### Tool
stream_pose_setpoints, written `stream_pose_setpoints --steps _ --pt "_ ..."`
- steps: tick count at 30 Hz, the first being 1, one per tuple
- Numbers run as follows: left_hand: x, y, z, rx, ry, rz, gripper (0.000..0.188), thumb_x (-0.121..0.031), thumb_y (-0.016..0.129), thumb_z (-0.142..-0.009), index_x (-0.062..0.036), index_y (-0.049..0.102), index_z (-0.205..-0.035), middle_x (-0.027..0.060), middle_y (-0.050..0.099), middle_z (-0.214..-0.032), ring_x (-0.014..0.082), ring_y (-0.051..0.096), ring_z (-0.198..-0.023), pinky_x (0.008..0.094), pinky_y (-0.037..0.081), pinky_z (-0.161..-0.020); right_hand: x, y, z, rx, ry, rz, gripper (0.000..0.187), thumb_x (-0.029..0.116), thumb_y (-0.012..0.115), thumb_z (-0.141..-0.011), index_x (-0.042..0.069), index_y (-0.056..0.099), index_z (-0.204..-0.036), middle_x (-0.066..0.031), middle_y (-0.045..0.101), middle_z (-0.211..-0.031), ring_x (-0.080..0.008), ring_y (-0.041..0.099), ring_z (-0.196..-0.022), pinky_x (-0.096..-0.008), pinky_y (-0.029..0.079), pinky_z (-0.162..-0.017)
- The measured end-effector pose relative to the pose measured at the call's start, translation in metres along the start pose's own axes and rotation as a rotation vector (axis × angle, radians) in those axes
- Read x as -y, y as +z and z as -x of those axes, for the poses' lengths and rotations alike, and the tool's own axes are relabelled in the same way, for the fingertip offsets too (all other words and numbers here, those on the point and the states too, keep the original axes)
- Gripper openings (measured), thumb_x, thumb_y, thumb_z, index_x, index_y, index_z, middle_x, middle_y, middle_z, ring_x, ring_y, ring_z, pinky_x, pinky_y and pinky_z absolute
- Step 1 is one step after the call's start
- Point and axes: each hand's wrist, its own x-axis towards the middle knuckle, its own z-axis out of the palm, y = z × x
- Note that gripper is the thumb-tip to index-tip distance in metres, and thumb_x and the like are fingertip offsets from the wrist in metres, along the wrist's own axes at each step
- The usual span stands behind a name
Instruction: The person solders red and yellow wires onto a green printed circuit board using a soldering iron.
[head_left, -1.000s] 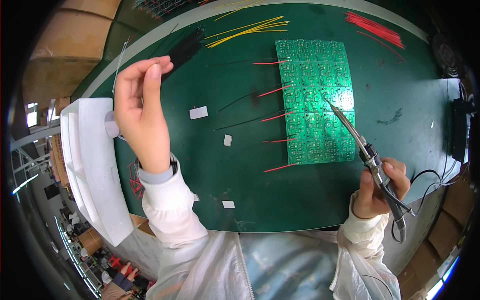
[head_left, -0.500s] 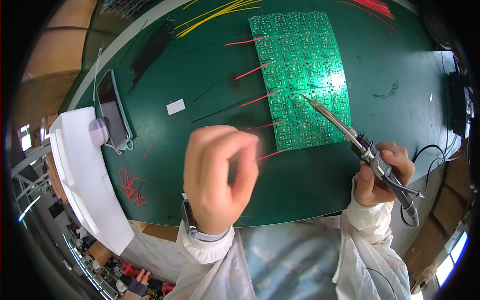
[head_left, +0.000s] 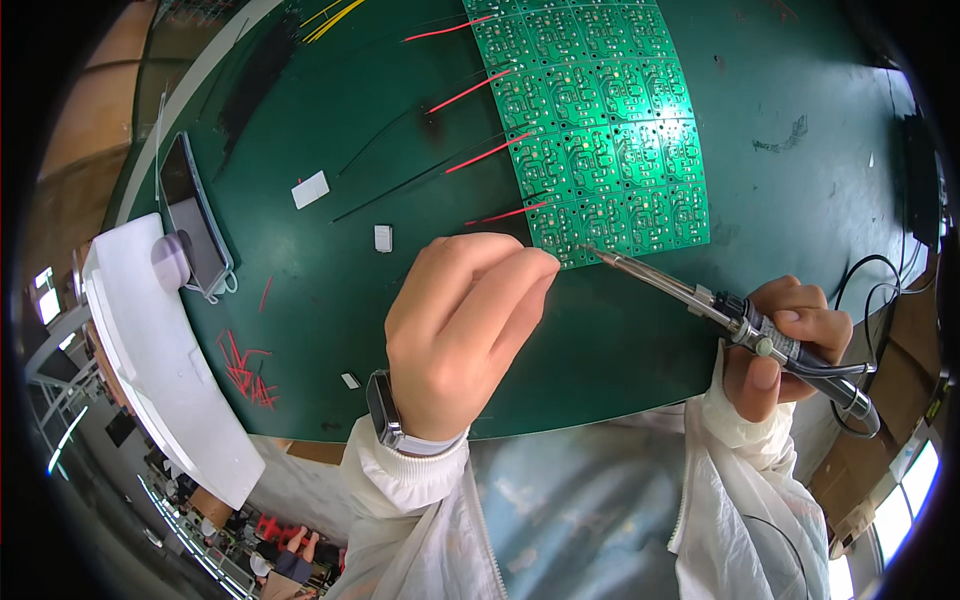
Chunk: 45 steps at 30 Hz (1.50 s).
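Observation:
My left hand (head_left: 465,325) is closed in a pinch at the near left corner of a green circuit board panel (head_left: 605,140). Whatever sits between its fingertips is hidden. In my right hand (head_left: 795,340) I grip a soldering iron (head_left: 690,292), its slim metal tip on or just above the board's near edge, close to my left fingertips. Red wires (head_left: 487,155) stick out from the panel's left side in a spaced row. Thin black wires (head_left: 390,192) run leftward beside them.
Short red wire pieces (head_left: 245,372) lie at the left, near a white curved object (head_left: 165,350) and a phone (head_left: 205,215). Small white blocks (head_left: 311,190) rest mid-table. Black wires (head_left: 262,95) and yellow wires (head_left: 335,20) lie at the far left. The iron's cable (head_left: 868,262) loops on the right.
The view has shifted, and the board sits higher in it. My left hand has reached the near left corner, fingers drawn together. The iron's tip has moved from mid-board to that near edge.

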Motion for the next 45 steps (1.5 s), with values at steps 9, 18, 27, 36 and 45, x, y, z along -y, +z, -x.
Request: stream_pose_setpoints --steps 9,18,27,36,45 --pt "-0.004 -0.001 -0.003 0.056 -0.087 -0.003 0.021 0.013 0.066 -0.063 -0.0005 0.063 -0.078 0.0060 0.057 -0.077 0.0141 0.056 -0.060 0.0238 0.045 -0.050 -0.001 0.003 -0.004 0.053 0.003 -0.045 0.039 0.017 0.069 -0.069 0.002 0.041 -0.091 -0.0105 0.050 -0.073 -0.0177 0.051 -0.052 -0.0270 0.041 -0.047" --pt "-0.009 -0.004 -0.007 0.102 -0.179 0.038 0.017 0.012 0.065 -0.065 0.0021 0.061 -0.079 0.0062 0.058 -0.077 0.0126 0.056 -0.061 0.0226 0.045 -0.054 -0.001 0.003 -0.003 0.055 0.026 -0.061 0.038 0.014 0.069 -0.068 0.002 0.041 -0.091 -0.0104 0.050 -0.073 -0.0179 0.051 -0.053 -0.0268 0.043 -0.047" --pt "-0.011 -0.005 -0.007 0.113 -0.191 0.022 0.018 0.013 0.065 -0.065 0.0023 0.061 -0.079 0.0061 0.057 -0.077 0.0123 0.056 -0.061 0.0225 0.045 -0.055 -0.002 0.004 -0.003 0.051 0.028 -0.061 0.037 0.014 0.069 -0.067 0.001 0.041 -0.090 -0.0099 0.050 -0.072 -0.0179 0.051 -0.052 -0.0268 0.043 -0.047" --pt "-0.012 -0.004 -0.007 0.106 -0.175 -0.006 0.019 0.013 0.065 -0.064 0.0016 0.061 -0.079 0.0058 0.057 -0.076 0.0117 0.054 -0.059 0.0224 0.044 -0.054 0.000 0.006 -0.003 0.064 0.008 -0.034 0.037 0.012 0.069 -0.067 0.002 0.043 -0.090 -0.0086 0.049 -0.071 -0.0172 0.050 -0.053 -0.0258 0.041 -0.047" --pt "-0.015 -0.003 -0.007 0.087 -0.163 -0.074 0.019 0.013 0.065 -0.063 0.0010 0.061 -0.077 0.0048 0.057 -0.075 0.0110 0.053 -0.059 0.0220 0.043 -0.053 0.005 0.011 -0.002 0.025 0.005 -0.035 0.035 0.010 0.069 -0.067 0.001 0.046 -0.091 -0.0104 0.052 -0.071 -0.0169 0.050 -0.053 -0.0261 0.042 -0.048"
